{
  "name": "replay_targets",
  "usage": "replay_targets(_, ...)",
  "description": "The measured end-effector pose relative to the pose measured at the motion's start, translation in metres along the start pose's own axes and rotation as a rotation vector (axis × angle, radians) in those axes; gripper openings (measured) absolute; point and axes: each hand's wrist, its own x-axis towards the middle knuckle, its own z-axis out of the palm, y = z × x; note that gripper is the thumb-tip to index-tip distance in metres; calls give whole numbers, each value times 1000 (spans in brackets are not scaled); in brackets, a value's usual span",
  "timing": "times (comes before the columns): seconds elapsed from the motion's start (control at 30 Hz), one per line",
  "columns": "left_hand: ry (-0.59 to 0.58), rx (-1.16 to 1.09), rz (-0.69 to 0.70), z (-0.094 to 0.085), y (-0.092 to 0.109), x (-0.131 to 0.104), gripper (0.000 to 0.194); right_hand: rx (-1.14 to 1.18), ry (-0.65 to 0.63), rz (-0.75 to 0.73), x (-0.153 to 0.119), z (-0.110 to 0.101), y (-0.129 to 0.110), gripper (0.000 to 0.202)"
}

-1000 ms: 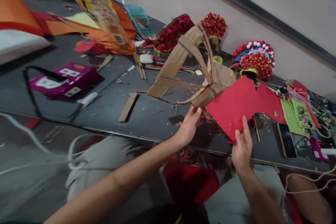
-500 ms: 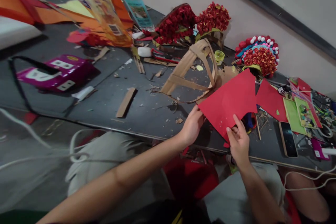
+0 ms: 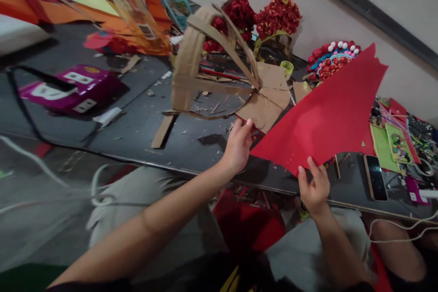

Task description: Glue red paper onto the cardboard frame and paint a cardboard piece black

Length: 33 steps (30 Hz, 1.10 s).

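Observation:
My left hand (image 3: 240,143) pinches the near edge of a cardboard frame (image 3: 187,61). Curved cardboard strips form its open, cap-like shape, and a flat brim-like piece points right; the whole frame is tilted up off the table. A large sheet of red paper (image 3: 328,114) with one ragged end is raised in my right hand (image 3: 313,185), its lower edge caught between thumb and fingers. The paper's left corner comes close to my left hand and overlaps the brim piece.
Behind stand red flower-covered pieces (image 3: 278,13) and a beaded red and blue one (image 3: 337,57). A purple power strip box (image 3: 77,89) and a cardboard strip (image 3: 164,130) lie left. A phone (image 3: 375,178) rests near the right front edge. Scraps litter the dark table (image 3: 137,123).
My left hand has left the red paper and taken hold of the cardboard frame, which has risen and shifted left. My right hand has lifted the paper up and to the right.

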Motion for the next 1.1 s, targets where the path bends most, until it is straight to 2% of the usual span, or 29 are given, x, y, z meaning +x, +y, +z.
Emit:
replay_targets(0.1, -5, -11, 36, 1, 5, 1, 27, -40, 14, -97, 1, 1, -2, 60)
replay_targets(0.27, -27, 1, 104, 1, 8, 1, 33, -28, -15, -139, 0, 2, -3, 60)
replay_targets(0.43, -50, 17, 85, -2, 9, 0, 33, -9, -7, -100, 1, 1, -10, 61)
replay_targets(0.57, -82, 57, 99, -5, 8, 0, 33, 10, -37, -63, -3, -1, -6, 61)
replay_targets(0.63, -112, 67, 86, -7, 8, 0, 32, 26, -19, 34, -5, -2, 0, 59)
replay_targets(0.73, -159, 85, 59, -9, 7, 0, 30, 127, -20, 263, -7, -3, 7, 51)
replay_targets(0.93, -129, 76, 26, -6, 8, -5, 23, 404, -104, 642, -5, -2, 8, 42)
replay_targets(1.1, -122, -13, -177, 1, 3, -11, 30, 590, -217, 861, -5, 1, 9, 49)
